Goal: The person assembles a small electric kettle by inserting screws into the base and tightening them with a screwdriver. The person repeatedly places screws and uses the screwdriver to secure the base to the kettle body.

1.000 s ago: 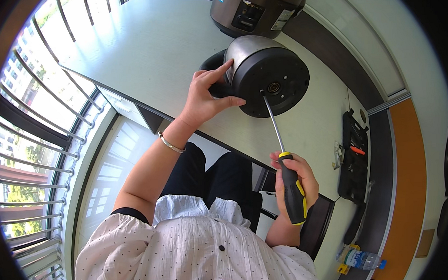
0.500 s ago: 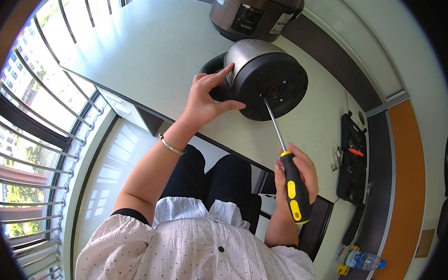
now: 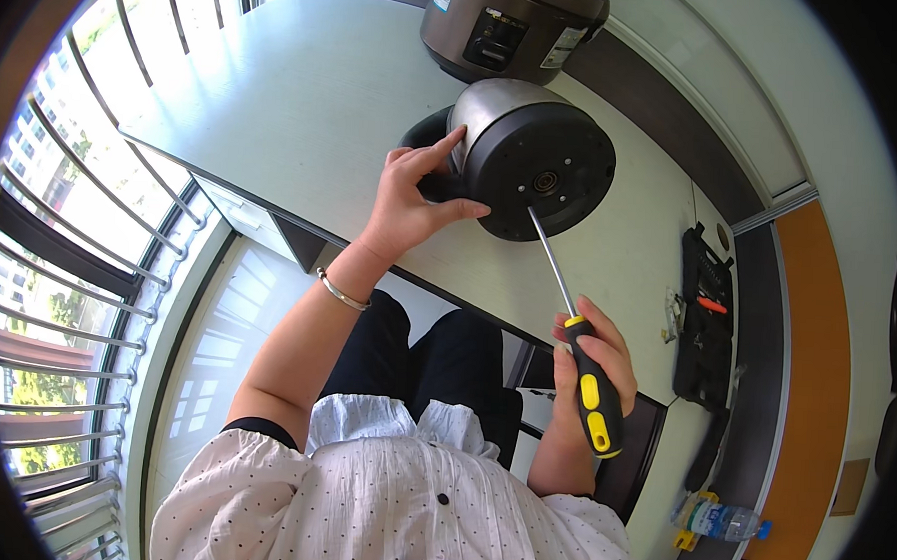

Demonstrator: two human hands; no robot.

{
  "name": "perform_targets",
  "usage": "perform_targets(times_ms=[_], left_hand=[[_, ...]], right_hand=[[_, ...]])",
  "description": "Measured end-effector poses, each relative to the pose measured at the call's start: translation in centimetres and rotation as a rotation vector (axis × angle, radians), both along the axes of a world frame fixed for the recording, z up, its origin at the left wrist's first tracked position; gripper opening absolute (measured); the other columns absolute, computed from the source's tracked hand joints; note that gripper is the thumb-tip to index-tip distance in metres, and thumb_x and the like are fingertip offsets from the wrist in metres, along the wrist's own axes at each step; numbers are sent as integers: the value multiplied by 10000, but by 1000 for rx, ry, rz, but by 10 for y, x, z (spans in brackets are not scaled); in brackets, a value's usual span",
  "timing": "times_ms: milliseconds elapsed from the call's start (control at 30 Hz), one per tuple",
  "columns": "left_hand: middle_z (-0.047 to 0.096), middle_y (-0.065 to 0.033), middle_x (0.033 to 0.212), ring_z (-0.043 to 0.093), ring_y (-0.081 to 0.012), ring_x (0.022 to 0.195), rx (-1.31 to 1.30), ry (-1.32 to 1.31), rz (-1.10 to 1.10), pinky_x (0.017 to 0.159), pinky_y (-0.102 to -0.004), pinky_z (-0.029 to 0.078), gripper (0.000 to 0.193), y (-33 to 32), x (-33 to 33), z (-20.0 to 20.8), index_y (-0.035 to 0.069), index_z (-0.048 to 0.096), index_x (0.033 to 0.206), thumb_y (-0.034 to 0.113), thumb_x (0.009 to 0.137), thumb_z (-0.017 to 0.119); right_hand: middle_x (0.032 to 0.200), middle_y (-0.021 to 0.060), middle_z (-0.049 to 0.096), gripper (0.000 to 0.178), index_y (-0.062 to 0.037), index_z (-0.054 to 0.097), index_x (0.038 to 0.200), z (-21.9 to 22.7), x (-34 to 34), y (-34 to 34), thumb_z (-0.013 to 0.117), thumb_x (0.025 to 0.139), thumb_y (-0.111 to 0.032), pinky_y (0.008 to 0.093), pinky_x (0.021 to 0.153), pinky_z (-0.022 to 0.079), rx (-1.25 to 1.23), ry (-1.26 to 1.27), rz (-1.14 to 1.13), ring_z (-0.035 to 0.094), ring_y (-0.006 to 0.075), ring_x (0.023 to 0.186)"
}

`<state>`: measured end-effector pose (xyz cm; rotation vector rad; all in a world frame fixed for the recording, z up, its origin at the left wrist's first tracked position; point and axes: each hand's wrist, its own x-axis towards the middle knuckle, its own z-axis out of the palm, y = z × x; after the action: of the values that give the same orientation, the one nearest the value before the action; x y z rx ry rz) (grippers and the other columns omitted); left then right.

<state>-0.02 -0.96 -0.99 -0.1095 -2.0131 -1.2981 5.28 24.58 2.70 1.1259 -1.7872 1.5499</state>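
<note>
An electric kettle [image 3: 501, 104] of brushed steel lies on its side, its round black base [image 3: 572, 200] turned toward me. Several small bright screw heads surround the ring-shaped socket at the base's middle. My left hand [image 3: 412, 198] grips the kettle at its handle side, thumb on the base's rim and forefinger along the steel body. The black handle [image 3: 422, 134] is partly hidden behind that hand. In my right hand [image 3: 608, 352] is a screwdriver [image 3: 594, 391] with a black and yellow grip. Its tip points at the base's lower part, below the screw heads; contact cannot be made out.
A brown rice cooker [image 3: 514, 33] stands behind the kettle on the pale table [image 3: 277, 82]. At the right lie an open black tool case [image 3: 705, 321] and small metal pieces [image 3: 673, 318]. A plastic bottle [image 3: 726, 520] is at the lower right. Barred windows line the left.
The screwdriver has drawn back slightly toward me, its tip moving away from a screw head to lower on the base. My left hand and the kettle have hardly moved.
</note>
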Motion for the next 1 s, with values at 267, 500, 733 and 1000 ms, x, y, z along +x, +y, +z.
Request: perform_targets(times_ms=[267,500,733,1000], left_hand=[[558,-9,821,473,-178,872,-1,7,-2,865,-318,379,876,0,0,0,111,554,1340,235,544,896],[561,-6,823,472,-178,877,-1,3,-5,877,-320,375,869,1,1,1,119,557,1339,228,546,896],[570,-8,822,474,-179,876,-5,12,-5,873,-323,377,865,1,0,0,125,559,1337,236,549,898],[580,-13,820,481,-183,879,-16,10,-13,871,-330,380,855,0,1,2,123,563,1334,246,555,895]], right_hand=[[1141,279,602,322,-5,540,1026,1,-2,-3,721,768,59,354,770,598,18,-11,2,680,333,922],[1136,275,604,334,-6,533,1042,-1,-4,-4,717,771,62,347,763,599,34,-4,3,682,330,919],[1141,276,600,330,-8,533,1045,-3,-5,-4,712,778,62,347,765,600,9,-7,6,681,331,922],[1150,275,594,341,-9,528,1059,-3,-4,-4,711,780,62,346,777,597,15,-19,5,677,330,937]])
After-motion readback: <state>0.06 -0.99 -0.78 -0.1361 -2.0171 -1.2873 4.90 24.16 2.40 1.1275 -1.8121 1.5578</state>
